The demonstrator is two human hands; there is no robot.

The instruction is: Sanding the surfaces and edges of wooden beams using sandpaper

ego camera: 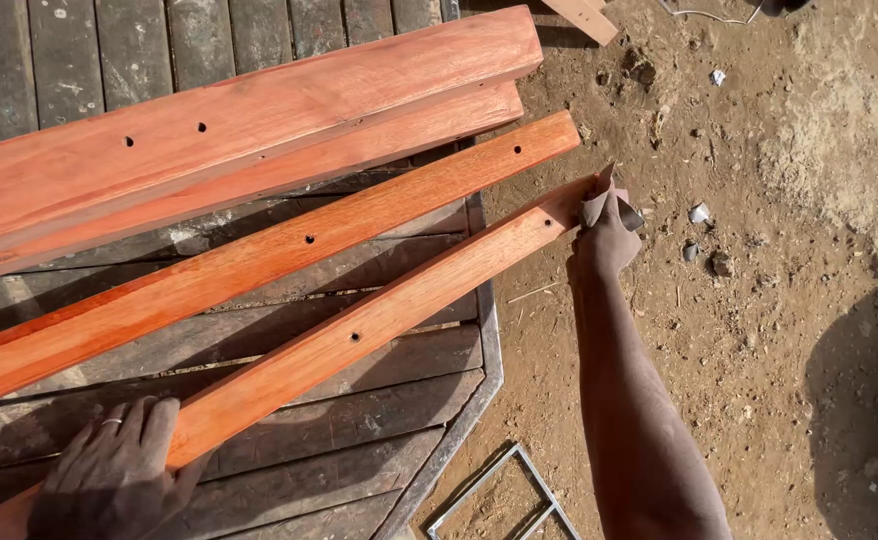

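The left hand (pixel 109 470) lies spread flat on the near end of the long reddish plank (pixel 359 325), at seven o'clock. The right hand (pixel 606 235) pinches a grey sandpaper piece (pixel 599 205) against the plank's far end, at two o'clock. The plank rests across the dark slatted table (pixel 359 440).

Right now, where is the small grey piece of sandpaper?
In the head view, the small grey piece of sandpaper is right of centre, pinched in the right hand against the far end of the nearest reddish-orange wooden beam, over the dirt ground.

Outdoor carpentry yard: varnished beams (pixel 259 120), plank platform (pixel 339 450), dirt ground (pixel 759 300).
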